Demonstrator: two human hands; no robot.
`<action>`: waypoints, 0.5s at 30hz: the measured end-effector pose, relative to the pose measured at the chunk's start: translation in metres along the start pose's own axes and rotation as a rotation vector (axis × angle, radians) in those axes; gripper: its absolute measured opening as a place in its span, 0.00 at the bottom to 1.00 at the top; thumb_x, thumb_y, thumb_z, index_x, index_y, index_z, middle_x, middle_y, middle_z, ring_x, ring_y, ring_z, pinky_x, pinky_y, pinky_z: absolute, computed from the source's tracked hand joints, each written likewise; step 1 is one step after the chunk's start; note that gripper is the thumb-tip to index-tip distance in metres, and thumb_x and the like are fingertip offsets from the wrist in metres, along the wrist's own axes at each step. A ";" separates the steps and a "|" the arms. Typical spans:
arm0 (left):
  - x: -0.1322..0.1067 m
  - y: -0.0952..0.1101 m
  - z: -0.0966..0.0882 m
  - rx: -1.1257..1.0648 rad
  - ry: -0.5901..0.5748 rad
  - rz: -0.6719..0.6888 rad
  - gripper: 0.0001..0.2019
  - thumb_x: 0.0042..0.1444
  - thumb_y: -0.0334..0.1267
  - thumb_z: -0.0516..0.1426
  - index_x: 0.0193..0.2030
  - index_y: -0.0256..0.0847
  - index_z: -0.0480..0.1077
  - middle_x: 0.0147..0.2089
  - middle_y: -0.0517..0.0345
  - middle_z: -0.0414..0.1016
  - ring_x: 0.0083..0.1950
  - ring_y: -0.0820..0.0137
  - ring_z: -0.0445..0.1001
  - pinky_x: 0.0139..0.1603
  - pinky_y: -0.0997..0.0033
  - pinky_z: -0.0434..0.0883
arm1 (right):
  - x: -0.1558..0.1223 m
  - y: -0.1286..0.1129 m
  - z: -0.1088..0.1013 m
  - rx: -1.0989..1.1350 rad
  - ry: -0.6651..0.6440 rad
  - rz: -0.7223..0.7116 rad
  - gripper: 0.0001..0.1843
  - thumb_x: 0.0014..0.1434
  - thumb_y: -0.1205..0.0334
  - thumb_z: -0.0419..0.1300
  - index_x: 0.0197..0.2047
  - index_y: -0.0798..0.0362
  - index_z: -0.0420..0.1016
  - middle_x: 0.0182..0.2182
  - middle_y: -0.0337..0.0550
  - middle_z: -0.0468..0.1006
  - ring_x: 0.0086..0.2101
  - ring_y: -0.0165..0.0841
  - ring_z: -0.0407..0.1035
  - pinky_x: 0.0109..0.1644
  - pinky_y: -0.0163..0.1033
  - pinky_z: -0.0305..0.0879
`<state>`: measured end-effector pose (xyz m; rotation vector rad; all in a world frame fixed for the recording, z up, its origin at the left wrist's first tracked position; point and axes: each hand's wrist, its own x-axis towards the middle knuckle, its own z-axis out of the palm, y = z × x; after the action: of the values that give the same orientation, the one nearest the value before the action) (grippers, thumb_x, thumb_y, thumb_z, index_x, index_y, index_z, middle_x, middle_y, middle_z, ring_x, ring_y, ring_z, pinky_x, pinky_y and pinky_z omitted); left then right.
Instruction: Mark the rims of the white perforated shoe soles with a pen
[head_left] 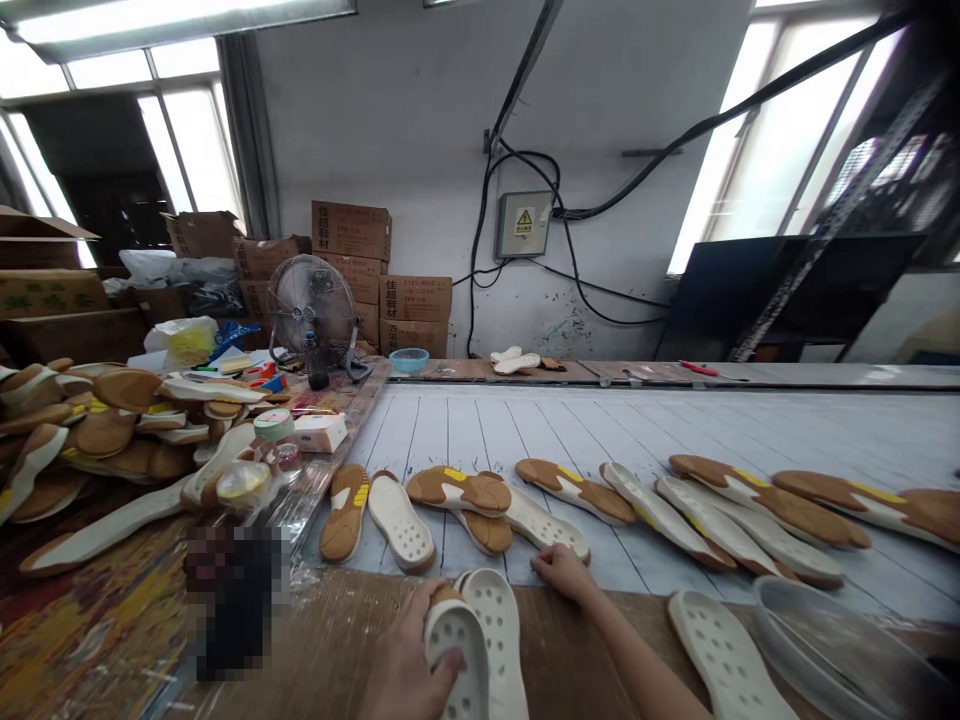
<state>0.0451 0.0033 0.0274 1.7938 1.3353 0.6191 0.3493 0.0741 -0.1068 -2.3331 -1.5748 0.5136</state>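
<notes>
My left hand [411, 650] is closed round a shoe sole [456, 645], its thumb pressed on the pale, holed inner face. A second pale sole [495, 625] stands right beside it; whether that one is also gripped I cannot tell. Further forward, my right hand [564, 574] has its fingers curled together at the near end of a white sole [551, 520] on the white belt [480, 430]. What those fingers hold, if anything, is hidden. Brown soles with yellow patches, such as one sole [459, 490], lie in a loose row along the belt.
Left of the belt, a heap of soles [112, 440] covers a stained table. A fan [311, 300], a bottle [316, 362] and a small white box [321, 432] stand there. At right, a clear plastic tub [832, 650] sits near a single sole [724, 650]. Cartons [416, 300] are stacked behind.
</notes>
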 end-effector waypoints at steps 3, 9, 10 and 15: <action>-0.001 0.000 0.000 0.010 0.003 0.008 0.30 0.39 0.28 0.54 0.55 0.36 0.63 0.57 0.48 0.69 0.57 0.60 0.66 0.58 0.63 0.60 | 0.000 -0.002 0.001 -0.031 -0.036 0.004 0.11 0.60 0.58 0.55 0.43 0.54 0.71 0.43 0.43 0.74 0.40 0.34 0.70 0.44 0.45 0.68; -0.001 -0.002 0.001 0.015 0.004 0.009 0.31 0.39 0.29 0.54 0.56 0.34 0.62 0.57 0.47 0.68 0.57 0.60 0.66 0.59 0.64 0.59 | -0.001 -0.003 0.000 -0.050 -0.072 -0.026 0.12 0.60 0.58 0.55 0.42 0.55 0.71 0.42 0.42 0.74 0.40 0.34 0.70 0.44 0.45 0.68; -0.001 -0.002 0.001 0.013 0.005 0.009 0.31 0.39 0.29 0.54 0.56 0.34 0.62 0.57 0.47 0.68 0.57 0.60 0.66 0.59 0.64 0.59 | -0.002 -0.004 0.000 -0.056 -0.069 -0.021 0.11 0.60 0.58 0.55 0.42 0.55 0.71 0.42 0.43 0.74 0.40 0.34 0.70 0.44 0.46 0.68; -0.001 -0.005 0.003 -0.007 -0.010 0.022 0.32 0.39 0.28 0.53 0.57 0.33 0.61 0.58 0.46 0.67 0.58 0.60 0.65 0.59 0.63 0.59 | -0.002 -0.008 0.002 -0.066 -0.077 -0.012 0.12 0.60 0.58 0.55 0.43 0.55 0.71 0.42 0.42 0.74 0.40 0.34 0.70 0.43 0.45 0.68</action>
<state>0.0444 0.0022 0.0218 1.8064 1.3066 0.6253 0.3410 0.0753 -0.1046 -2.3770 -1.6632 0.5637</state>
